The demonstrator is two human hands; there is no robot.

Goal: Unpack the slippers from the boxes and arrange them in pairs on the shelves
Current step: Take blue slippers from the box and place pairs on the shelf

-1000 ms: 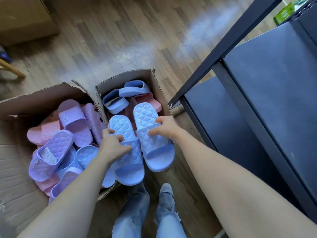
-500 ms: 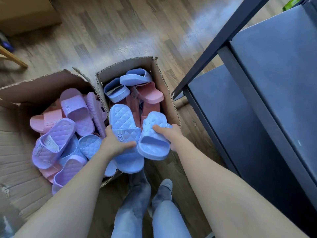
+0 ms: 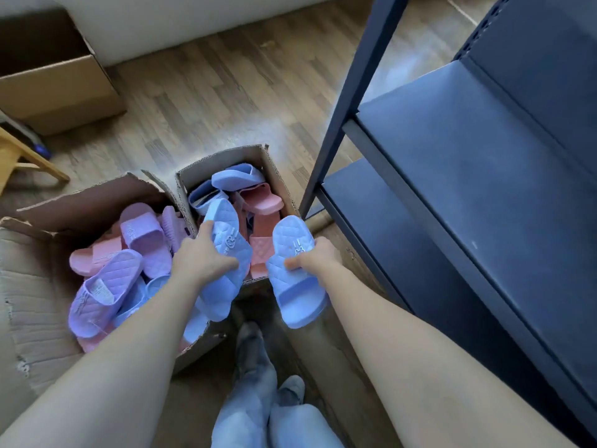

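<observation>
**Blue pair in hand, shelves bare – early in the job**

Obs, head cam only. I've got one blue slipper per hand, both lifted clear of the boxes. Left hand (image 3: 202, 258) has fingers wrapped and clamped on the left blue slipper (image 3: 226, 250), thumb across the strap area, sole quilting facing up. Right hand (image 3: 315, 258) is pinched shut on the right blue slipper (image 3: 292, 276), thumb on top, other fingers under and not visible. The two slippers are apart, not touching, held just above the near edge of the small box (image 3: 277, 176). They look like a matched pair (same colour, same quilt pattern, same small emblem), but I can't confirm L/R shape.

Progress, as I judge it: barely started. The shelf unit (image 3: 484, 176) to my right shows two dark boards in view, nothing on either. No pair placed anywhere I can see; upper levels out of frame.

Left to do: plenty. Small box holds more blue and pink slippers (image 3: 263, 197). Big box (image 3: 90, 202) to the left is piled w/ purple slippers (image 3: 106, 286), pink and light blue ones mixed, unsorted. A third carton (image 3: 55, 88) sits far left, contents not visible.

Next, I reckon: swing right, set this pair side by side on a board, then back for matching.
</observation>
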